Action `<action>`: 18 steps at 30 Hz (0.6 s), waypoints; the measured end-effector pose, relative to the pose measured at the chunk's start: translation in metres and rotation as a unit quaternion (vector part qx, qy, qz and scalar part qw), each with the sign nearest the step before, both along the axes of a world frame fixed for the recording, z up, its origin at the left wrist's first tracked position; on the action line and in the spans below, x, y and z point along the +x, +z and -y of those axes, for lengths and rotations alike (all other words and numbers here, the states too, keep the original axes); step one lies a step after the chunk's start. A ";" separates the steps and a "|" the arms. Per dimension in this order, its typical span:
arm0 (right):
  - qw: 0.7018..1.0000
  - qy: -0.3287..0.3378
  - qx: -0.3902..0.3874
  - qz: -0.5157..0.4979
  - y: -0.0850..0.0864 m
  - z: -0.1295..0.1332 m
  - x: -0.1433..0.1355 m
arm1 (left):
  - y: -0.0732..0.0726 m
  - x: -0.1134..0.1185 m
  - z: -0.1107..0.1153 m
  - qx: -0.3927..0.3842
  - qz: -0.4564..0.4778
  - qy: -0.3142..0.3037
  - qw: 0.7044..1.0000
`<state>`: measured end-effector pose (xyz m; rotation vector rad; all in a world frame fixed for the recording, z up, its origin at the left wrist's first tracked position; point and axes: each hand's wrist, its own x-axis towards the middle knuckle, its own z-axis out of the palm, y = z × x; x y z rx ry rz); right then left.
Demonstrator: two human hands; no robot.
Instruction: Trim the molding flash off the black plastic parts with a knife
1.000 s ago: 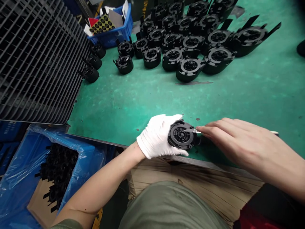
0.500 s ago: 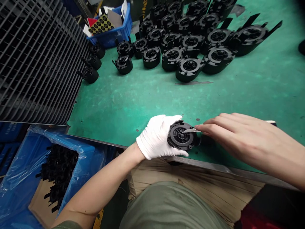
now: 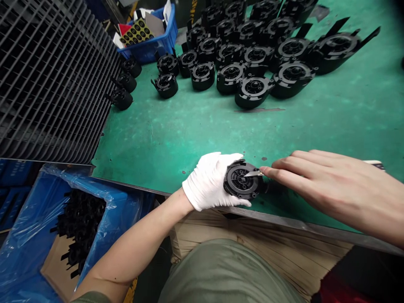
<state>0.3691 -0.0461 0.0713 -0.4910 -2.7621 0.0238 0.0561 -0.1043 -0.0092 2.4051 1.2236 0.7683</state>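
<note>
My left hand (image 3: 210, 182), in a white glove, wraps round a round black plastic housing (image 3: 242, 180) near the front edge of the green table (image 3: 176, 134). The housing's ringed face, with a hub at its centre, points up towards me. My bare right hand (image 3: 325, 181) is closed on a slim knife (image 3: 253, 173). Its pale pointed blade reaches over the housing's face close to the hub; whether it touches cannot be made out. The knife's handle is mostly hidden beneath my fingers, and a pale end (image 3: 374, 163) shows behind the hand.
Rows of similar black housings (image 3: 232, 73) stand at the back. A blue bin (image 3: 170, 33) holds papers and a sticker sheet (image 3: 137, 33). At left rises a black grille stack (image 3: 47, 80); below it, a plastic-lined blue crate (image 3: 120, 198) contains black parts (image 3: 82, 227).
The blade tip has drawn back slightly to the right from the hub, with my right hand shifting right. My left hand still grips the housing. The whole view has shifted a little.
</note>
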 end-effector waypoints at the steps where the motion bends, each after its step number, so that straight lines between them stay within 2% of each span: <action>1: 1.000 -0.001 -0.005 -0.003 -0.003 0.001 0.002 | 0.000 0.000 0.000 -0.005 -0.007 0.003 1.000; 5: 1.000 0.002 -0.020 0.006 -0.009 0.002 0.007 | 0.000 0.000 0.000 -0.017 -0.020 0.005 1.000; 18: 0.999 -0.009 -0.032 0.011 -0.012 0.006 0.011 | 0.004 0.003 0.000 -0.039 -0.019 0.012 0.999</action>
